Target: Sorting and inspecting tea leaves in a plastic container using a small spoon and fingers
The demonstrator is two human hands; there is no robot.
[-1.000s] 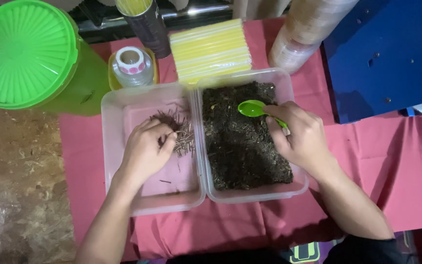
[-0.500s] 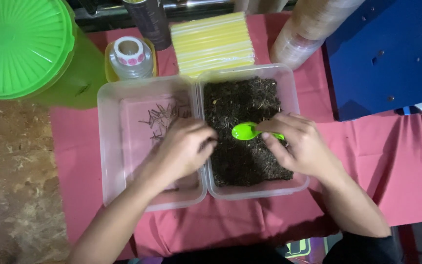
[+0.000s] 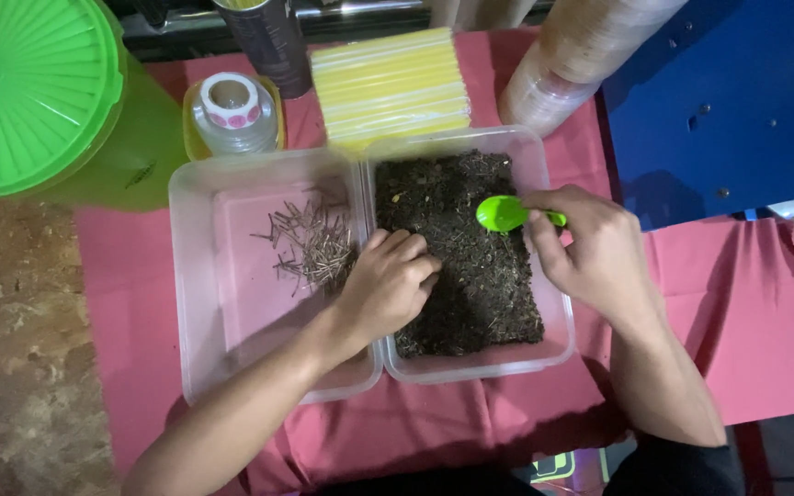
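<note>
Two clear plastic tubs stand side by side on a red cloth [image 3: 746, 303]. The left tub [image 3: 197, 276] holds a small heap of thin dry twigs [image 3: 310, 243]. The right tub [image 3: 535, 156] is filled with dark soil [image 3: 475, 294]. My left hand [image 3: 388, 285] reaches across the shared rims, its fingers curled down onto the soil's left edge; whether it holds anything I cannot see. My right hand [image 3: 590, 248] grips the handle of a bright green spoon [image 3: 503, 213], whose bowl hovers over the soil's upper right part.
A large green lidded container [image 3: 34, 92] stands at the back left. Behind the tubs are a roll of stickers [image 3: 230, 106] on a yellow dish, a dark cylinder [image 3: 264, 41], a pack of yellow straws [image 3: 392, 83] and stacked clear cups [image 3: 581, 55]. A blue surface [image 3: 728, 101] lies right.
My left hand moved from the twigs in the left tub across to the soil. The green spoon dipped toward the soil's middle, then came back up to the right.
</note>
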